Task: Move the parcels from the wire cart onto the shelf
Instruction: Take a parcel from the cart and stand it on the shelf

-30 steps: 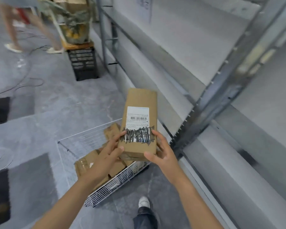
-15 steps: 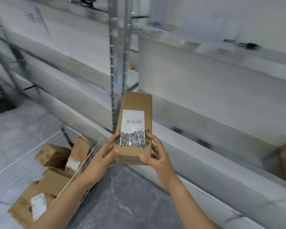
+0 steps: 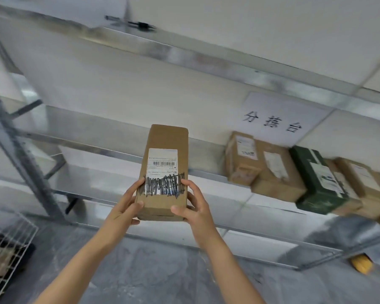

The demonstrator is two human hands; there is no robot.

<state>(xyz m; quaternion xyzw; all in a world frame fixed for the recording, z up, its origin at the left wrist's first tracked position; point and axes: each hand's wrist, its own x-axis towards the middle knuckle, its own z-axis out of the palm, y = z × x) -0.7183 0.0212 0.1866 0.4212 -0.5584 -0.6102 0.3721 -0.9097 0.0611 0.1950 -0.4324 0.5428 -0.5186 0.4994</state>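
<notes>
Head view, single frame.

Parcel: long brown carton at centre of frame, held off every surface with its long axis pointing up and away. It overlapped the front rail of the shelf in the picture but rested on nothing. The white label faced the camera, with the barcode in its upper half and the lower half scribbled over in dark ink.

Left hand: gripped the lower left edge of the parcel, thumb on the front face near the bottom corner, fingers wrapped round the side.

Right hand: gripped the lower right edge, thumb on the front face, fingers curled along the side and beneath the bottom corner. Both forearms ran in from the bottom of the frame.

Wire cart: lower left corner, only part of its white mesh wall in view. Its contents were too blurred to identify.

Right of centre, on the same shelf level: brown boxes stood packed side by side with a dark green box among them, touching its neighbours. More cartons ran off the right edge.

A paper sign with three printed characters hung above that row. A pen lay on the upper level, top of frame. The upright post slanted down the left side. A yellow object sat at lower right, on the grey floor.
</notes>
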